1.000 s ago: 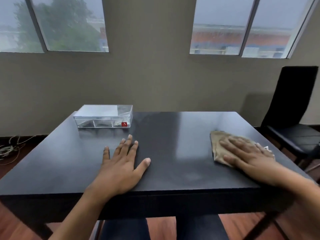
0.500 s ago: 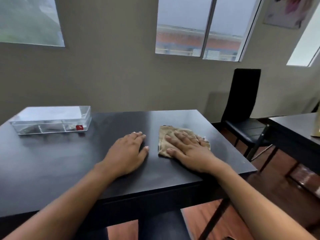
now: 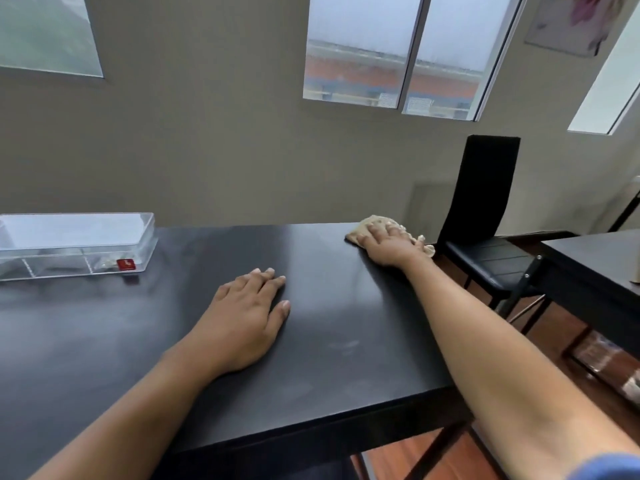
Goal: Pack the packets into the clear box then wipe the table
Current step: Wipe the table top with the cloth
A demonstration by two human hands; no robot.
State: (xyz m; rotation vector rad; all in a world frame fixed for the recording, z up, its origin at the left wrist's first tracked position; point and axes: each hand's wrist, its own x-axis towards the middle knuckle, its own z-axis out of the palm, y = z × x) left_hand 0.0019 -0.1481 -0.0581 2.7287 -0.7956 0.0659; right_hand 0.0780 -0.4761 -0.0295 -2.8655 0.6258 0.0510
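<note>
A clear box [image 3: 74, 244] with its lid on stands at the far left of the black table [image 3: 329, 306]; packets show dimly through its front wall, and a small red label sits at its right end. My left hand [image 3: 247, 318] lies flat on the tabletop near the middle, fingers together, holding nothing. My right hand [image 3: 389, 244] presses flat on a tan cloth [image 3: 372, 225] at the table's far right corner. The cloth pokes out past my fingers and at the table edge.
A black chair [image 3: 485, 216] stands just past the right edge of the table. A second dark table [image 3: 595, 265] sits further right. The wall with windows runs behind the table's far edge. Wooden floor shows below on the right.
My right hand has slid the cloth away from me, from beside my left hand to the far right corner. My left hand stays flat in place. The view has tilted.
</note>
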